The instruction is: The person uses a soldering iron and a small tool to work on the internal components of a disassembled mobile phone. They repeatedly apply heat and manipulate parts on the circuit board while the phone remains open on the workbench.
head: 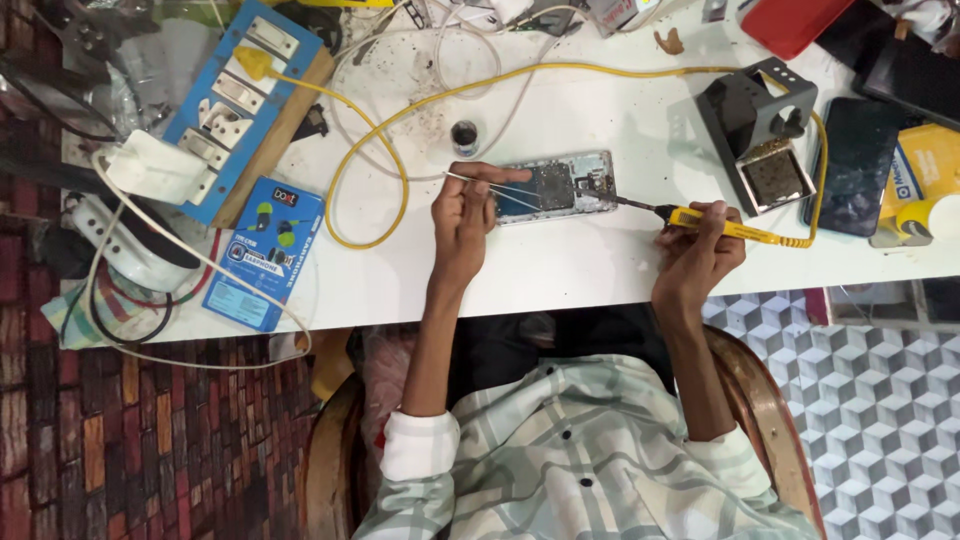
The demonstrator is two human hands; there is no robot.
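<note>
Looking down from the head cam: person seated at a white worktable (600,265), both forearms out over its near edge. Left hand (462,215) is pinched round slim metal tweezers (500,186), tips laid over an opened phone (553,187) that lies flat near the table's middle, back cover off, board exposed. Right hand (700,245) is clenched pen-style on a yellow soldering iron (715,226), its tip touching the phone's right end; the iron's yellow cord (400,190) loops across the table to the left.

Handling, as a judgement: phone is light, stiff, flat, w/ fragile board parts and probably thin flex bits, so best held by its outer frame edges, not the inside. Nothing clamps it, so it could slide on the smooth top. Iron is light but hot at the metal end; take it by the yellow grip only. Tweezers are springy, need steady squeeze.

Around: black iron stand (752,135) just right of the phone, small dark pot (464,137) behind it, blue switchboard (240,95) far left, blue box (263,252) near it, another dark phone (858,165) at right.
</note>
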